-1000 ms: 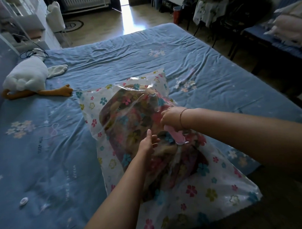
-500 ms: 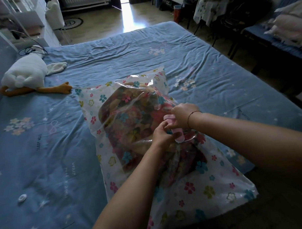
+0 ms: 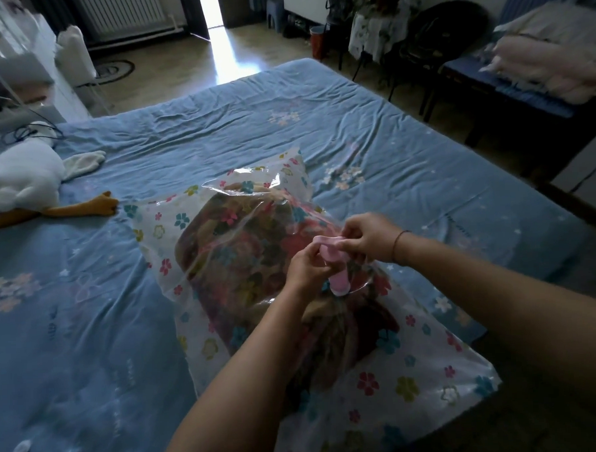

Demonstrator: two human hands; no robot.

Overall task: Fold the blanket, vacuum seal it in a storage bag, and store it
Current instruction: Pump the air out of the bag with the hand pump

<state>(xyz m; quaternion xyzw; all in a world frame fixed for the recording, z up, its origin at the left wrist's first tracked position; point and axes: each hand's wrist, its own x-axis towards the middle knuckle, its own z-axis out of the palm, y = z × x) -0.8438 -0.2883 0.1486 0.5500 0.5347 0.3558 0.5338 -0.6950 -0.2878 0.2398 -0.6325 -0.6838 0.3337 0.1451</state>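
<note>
A clear storage bag (image 3: 407,387) printed with coloured flowers lies on the blue bed (image 3: 219,127). Inside it sits the folded floral blanket (image 3: 243,254), showing through the plastic. A small pink hand pump (image 3: 335,268) stands upright on top of the bag, its base against the plastic. My left hand (image 3: 306,264) grips the pump's body. At the pump's T-shaped top, my right hand (image 3: 368,237) pinches the handle. Whatever lies under the pump's base is hidden.
A white plush goose (image 3: 21,181) with orange feet lies at the bed's left edge. A small white disc (image 3: 22,448) rests on the sheet at the near left. Chairs, a covered table and a bench with stacked bedding (image 3: 547,65) stand at the right.
My left hand has risen from the bag to grip the pump's body. My right hand has shifted from around the pump to its top handle, and the pump now stands more upright.
</note>
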